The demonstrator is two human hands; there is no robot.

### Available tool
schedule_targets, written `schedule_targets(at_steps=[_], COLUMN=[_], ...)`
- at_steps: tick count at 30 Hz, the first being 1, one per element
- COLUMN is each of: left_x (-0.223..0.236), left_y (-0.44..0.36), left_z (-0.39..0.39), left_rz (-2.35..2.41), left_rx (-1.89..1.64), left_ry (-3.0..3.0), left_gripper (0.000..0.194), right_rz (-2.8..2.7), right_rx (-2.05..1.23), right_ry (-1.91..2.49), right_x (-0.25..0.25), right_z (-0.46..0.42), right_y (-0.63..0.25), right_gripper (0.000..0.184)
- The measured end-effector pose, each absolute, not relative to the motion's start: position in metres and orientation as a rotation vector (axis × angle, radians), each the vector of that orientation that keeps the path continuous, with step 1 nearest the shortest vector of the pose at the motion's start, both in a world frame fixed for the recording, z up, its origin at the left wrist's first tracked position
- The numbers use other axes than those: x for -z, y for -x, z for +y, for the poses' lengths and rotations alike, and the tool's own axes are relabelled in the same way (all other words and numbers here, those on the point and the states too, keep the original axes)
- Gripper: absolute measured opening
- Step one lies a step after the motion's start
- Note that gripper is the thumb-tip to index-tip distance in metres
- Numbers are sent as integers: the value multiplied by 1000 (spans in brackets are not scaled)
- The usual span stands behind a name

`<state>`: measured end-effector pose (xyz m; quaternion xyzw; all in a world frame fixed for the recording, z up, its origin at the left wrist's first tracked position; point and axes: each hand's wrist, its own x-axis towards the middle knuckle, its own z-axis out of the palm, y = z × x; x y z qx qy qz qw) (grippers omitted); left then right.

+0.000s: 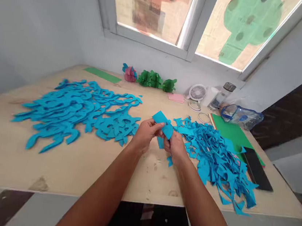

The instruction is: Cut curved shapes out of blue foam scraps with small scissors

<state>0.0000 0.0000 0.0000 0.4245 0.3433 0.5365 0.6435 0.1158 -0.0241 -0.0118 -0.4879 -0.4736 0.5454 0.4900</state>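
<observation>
Above the middle of the table, a folded-looking piece of blue paper (167, 130) is pinched between my two hands. My left hand (146, 133) has its thumb pressed on the paper from the left. My right hand (176, 144) grips the lower right end, and its fingers are partly hidden under the sheet. Below the hands a bit of blue paper (160, 142) shows. To the right of my right hand spreads a heap of blue paper scraps (217, 154). Left of my left hand lie many blue curved cut-outs (69, 106), loosely piled.
Along the wall stand green paper ornaments (149, 78), a pink one (130, 73), a small white fan (197, 93) and a bottle (221, 96). A clear pouch (241, 115), green sheets (229, 132) and a black phone-like slab (258, 169) lie on the right. A green strip (103, 74) lies back left.
</observation>
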Motion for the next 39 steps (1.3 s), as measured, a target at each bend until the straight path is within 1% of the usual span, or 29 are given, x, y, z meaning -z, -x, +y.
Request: schedule_targets(at_steps=[5,14,21,32,39], left_x=[2,-7,-3,-1,2], left_y=[0,0,0,1,3], left_z=[3,-1,1,1,4], left_rz=[808,888,941,924,923], left_rx=[-1189,-1185,-1196,-1195,-1189], left_ry=[-1006,-1039,-1029,-1028,-1026], left_gripper=[20,20,18,18,21], right_rz=[-1152,-1127,-1106,-1080,-1042], right_rx=[-1337,-1370,-1375,-1379,-1392], right_ry=[1163,1156,1166,1187,1179], right_x=[14,14,10,5,9], right_z=[-24,-23,-25,-26,-25], right_y=[-116,-119,-117,-114,-114], right_gripper=[41,42,37,36,45])
